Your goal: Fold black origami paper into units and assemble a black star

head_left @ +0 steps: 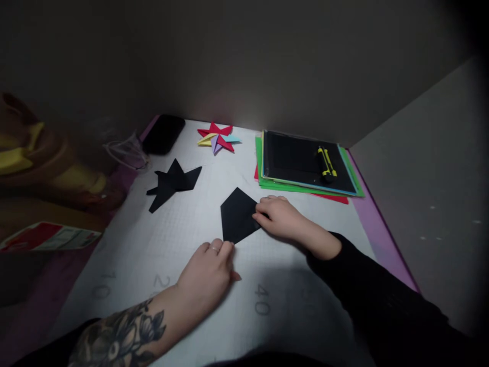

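Observation:
A folded piece of black origami paper point(237, 215) lies in front of me, its visible part roughly five-sided. My left hand point(209, 267), a ring on one finger, is closed at the paper's lower corner with the fingers curled. The paper's right corner is gripped by my right hand point(280, 218), also closed, which hides that corner. To the left lies a black folded paper figure point(172, 183) with several points. Farther back rests a multicoloured origami star point(218, 138) in red, yellow, purple and light blue.
At the back right, a stack of coloured paper point(259, 176) carries a small black-and-yellow object point(327, 164). A dark phone-like slab point(164, 133) lies at the back left, beside a whitish looped strap point(128, 152). A box point(57, 235) stands at far left. Grey walls border the table.

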The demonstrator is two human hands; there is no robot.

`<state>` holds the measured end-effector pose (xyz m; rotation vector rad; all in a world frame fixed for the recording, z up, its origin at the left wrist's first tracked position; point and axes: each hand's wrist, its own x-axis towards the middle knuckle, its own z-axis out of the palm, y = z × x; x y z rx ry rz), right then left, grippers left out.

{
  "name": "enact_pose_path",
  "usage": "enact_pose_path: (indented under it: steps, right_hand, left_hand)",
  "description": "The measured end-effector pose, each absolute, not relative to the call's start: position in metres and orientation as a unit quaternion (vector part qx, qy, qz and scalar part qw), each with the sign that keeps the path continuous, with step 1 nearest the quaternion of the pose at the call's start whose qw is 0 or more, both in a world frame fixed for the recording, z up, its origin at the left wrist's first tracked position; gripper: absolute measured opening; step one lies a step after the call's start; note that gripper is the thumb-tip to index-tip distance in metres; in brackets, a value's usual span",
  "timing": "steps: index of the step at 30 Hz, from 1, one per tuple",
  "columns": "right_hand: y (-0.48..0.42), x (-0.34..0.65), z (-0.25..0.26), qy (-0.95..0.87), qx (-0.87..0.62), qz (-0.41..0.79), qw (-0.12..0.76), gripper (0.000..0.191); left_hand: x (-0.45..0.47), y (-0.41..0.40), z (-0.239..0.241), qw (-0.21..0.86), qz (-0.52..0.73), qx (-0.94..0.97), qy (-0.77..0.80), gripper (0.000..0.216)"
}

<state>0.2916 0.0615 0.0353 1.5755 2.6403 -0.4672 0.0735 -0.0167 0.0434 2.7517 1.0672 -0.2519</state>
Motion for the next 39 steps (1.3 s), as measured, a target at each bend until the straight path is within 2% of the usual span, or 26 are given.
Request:
enact_pose_path:
  steps: [3,7,12,20,27,32,39]
  right_hand:
    - [0.061,0.288,0.035,0.845,0.52,-0.115,0.045,0.025]
    - [0.061,0.286,0.036,0.843,0.523,-0.109,0.063,0.023]
    - [0.062,0.285,0.036,0.84,0.529,-0.1,0.065,0.023]
    - [0.063,0.283,0.036,0.84,0.527,-0.098,0.081,0.023]
    - [0.065,0.288,0.034,0.846,0.521,-0.105,0.048,0.022]
    - [0.066,0.293,0.031,0.843,0.523,-0.123,0.004,0.022]
    - [0.067,0.292,0.028,0.846,0.519,-0.124,0.004,0.021]
  left_hand:
    - [0.075,-0.005,0.047,0.104,-0.061,0.943,0.309,0.03]
    - [0.075,0.007,0.045,0.129,-0.066,0.95,0.275,0.036]
    - [0.072,0.017,0.045,0.162,-0.07,0.945,0.275,0.041]
    - [0.067,0.027,0.061,0.212,-0.119,0.931,0.273,0.037]
    - [0.063,0.038,0.072,0.24,-0.126,0.929,0.25,0.038]
    - [0.059,0.037,0.065,0.22,-0.104,0.938,0.245,0.033]
    - [0.064,0.011,0.043,0.103,-0.037,0.967,0.232,0.039]
